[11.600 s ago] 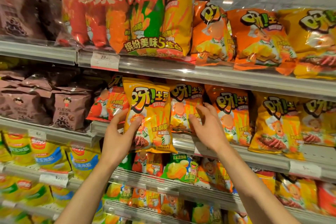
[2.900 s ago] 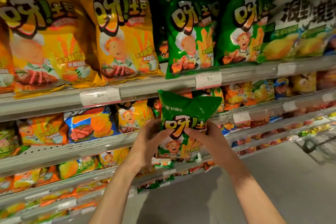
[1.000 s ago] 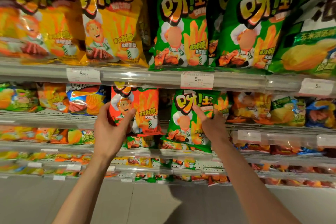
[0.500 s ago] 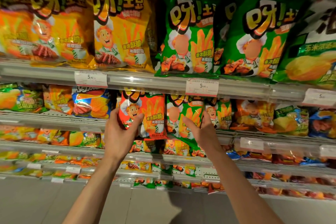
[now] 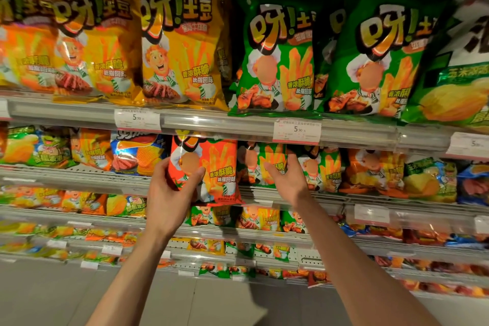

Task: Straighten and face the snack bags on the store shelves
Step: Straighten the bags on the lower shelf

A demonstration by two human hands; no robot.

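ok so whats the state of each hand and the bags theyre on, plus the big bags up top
left hand: grips the red bag, thumb across its front
red bag: upright, facing out, bottom overhangs the shelf edge
right hand: fingers on the green bag
green bag: upright on the shelf, top hidden behind the rail
top bags: upright, facing out

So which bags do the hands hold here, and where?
Left hand grips the red-orange foil snack bag by its lower left edge; right hand holds the green bag front.
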